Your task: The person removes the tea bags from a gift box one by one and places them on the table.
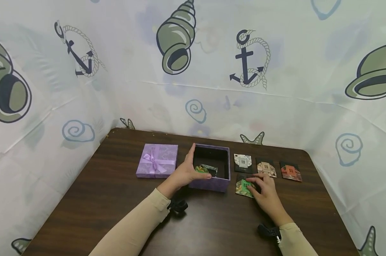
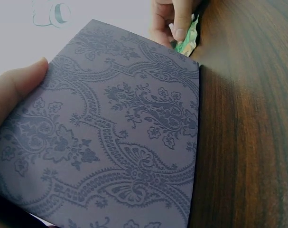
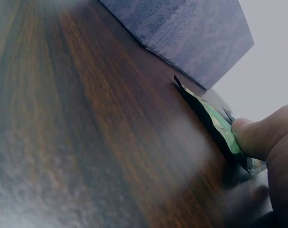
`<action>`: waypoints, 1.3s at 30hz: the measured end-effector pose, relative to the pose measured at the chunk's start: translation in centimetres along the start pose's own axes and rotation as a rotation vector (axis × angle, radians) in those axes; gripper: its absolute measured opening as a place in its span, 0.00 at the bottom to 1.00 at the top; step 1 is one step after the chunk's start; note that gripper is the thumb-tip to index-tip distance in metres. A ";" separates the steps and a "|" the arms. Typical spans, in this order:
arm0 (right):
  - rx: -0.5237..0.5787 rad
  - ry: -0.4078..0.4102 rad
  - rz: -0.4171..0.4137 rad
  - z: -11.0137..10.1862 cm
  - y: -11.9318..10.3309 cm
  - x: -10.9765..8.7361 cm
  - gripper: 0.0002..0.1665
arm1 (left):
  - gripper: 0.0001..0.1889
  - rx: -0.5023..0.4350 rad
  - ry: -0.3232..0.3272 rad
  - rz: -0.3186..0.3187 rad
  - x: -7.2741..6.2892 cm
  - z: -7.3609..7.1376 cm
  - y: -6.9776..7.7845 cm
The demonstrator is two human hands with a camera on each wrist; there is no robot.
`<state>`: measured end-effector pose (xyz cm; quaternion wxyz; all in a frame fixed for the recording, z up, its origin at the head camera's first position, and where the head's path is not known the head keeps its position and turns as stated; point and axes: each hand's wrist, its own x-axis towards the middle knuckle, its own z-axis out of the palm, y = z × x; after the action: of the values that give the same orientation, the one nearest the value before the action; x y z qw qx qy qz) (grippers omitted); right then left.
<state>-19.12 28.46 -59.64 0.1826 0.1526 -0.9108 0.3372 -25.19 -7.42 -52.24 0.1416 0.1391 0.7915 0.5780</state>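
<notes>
An open purple patterned box (image 1: 209, 185) with a dark inside stands mid-table. My left hand (image 1: 185, 174) grips its left side, the thumb lying over the front rim; in the left wrist view the thumb (image 2: 21, 85) rests at the box edge. Small packets, one of them green (image 1: 202, 169), lie inside. To the right of the box, my right hand (image 1: 267, 193) pinches a small flat green packet (image 1: 242, 188). The right wrist view shows the thumb (image 3: 257, 137) against this packet (image 3: 215, 118), which sits low at the tabletop. The other fingers are partly hidden there.
A purple lid with a ribbon bow (image 1: 163, 160) lies left of the box. Behind the right hand, a white packet (image 1: 243, 163), a beige packet (image 1: 266, 168) and a red-orange packet (image 1: 290, 171) lie in a row. A patterned cloth hangs behind the brown table (image 1: 94, 199).
</notes>
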 end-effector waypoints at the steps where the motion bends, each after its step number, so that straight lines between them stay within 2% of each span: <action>1: -0.003 0.003 -0.017 0.0 0.0 0.0 0.16 | 0.76 -0.003 0.000 0.000 0.0 0.0 0.0; 5: 0.005 -0.002 -0.057 0.0 0.2 0.1 0.16 | 0.75 -0.004 0.001 0.000 0.0 0.0 0.0; 16: 0.081 -0.050 -0.051 -0.5 0.6 0.2 0.16 | 0.78 0.000 -0.002 0.004 -0.1 0.0 0.2; 24: 0.138 -0.097 0.003 -0.8 0.6 0.1 0.18 | 0.78 -0.008 0.002 0.003 0.1 0.0 0.0; 39: 0.169 -0.099 0.016 -0.8 0.6 -0.1 0.15 | 0.78 -0.012 0.010 0.019 0.2 0.1 -0.4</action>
<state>-19.14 29.48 -59.46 0.1212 0.1765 -0.8882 0.4065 -25.38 -7.37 -52.62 0.1328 0.1429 0.7875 0.5847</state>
